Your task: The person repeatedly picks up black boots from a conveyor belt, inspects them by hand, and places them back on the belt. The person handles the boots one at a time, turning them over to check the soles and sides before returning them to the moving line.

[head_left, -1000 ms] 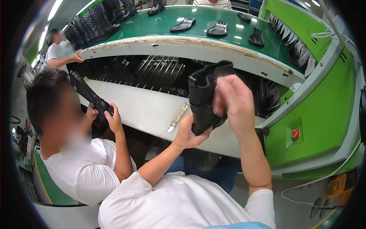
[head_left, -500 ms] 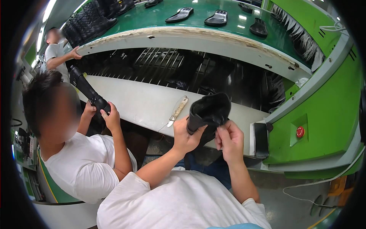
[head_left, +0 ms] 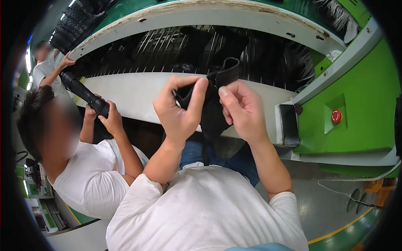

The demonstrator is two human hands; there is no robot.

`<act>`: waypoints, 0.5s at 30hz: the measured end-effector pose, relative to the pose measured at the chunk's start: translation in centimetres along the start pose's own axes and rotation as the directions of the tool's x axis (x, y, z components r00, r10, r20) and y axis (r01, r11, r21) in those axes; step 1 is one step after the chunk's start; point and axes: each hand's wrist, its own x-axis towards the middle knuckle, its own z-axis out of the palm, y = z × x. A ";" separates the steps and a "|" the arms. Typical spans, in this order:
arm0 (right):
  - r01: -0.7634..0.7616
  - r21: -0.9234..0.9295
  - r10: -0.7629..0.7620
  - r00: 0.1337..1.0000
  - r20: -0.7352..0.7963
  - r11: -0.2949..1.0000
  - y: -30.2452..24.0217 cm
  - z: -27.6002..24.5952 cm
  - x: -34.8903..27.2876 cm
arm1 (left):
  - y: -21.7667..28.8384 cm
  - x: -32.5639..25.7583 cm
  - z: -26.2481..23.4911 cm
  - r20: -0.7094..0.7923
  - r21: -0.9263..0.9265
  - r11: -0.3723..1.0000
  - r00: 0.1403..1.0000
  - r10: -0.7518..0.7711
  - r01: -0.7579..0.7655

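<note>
**Black boot held at its cuff by both hands**

We find the black boot (head_left: pixel 212 119) raised in front of the wearer's chest, its lower part overlapping our view of the near edge of the white desk (head_left: pixel 134 88) and hanging toward the blue trousers (head_left: pixel 194 155). The left hand's (head_left: pixel 178 109) grip is closed at the cuff, thumb tip meeting forefinger; the right hand's (head_left: pixel 246 109) grip pinches the opposite side between thumb and curled fingers.

We judge that this paired hold spreads and steadies the soft shaft, leaving its opening within easy sight. We note that the opening points up and away from the wearer, toward the slatted rack (head_left: pixel 167 48). The long axis appears to run downward and back toward the wearer; we cannot tell where the toe points, as the foot is hidden.

At left, a co-worker (head_left: pixel 94 178) holds a buckled boot (head_left: pixel 83 93) two-handed, slanting up and leftward, presumably for close viewing.
</note>
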 end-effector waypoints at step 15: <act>-0.143 -0.280 0.119 0.988 -0.100 0.949 8.7 -4.9 -5.6 | -5.2 -9.0 0.1 0.051 -0.036 0.966 0.966 -0.255 0.257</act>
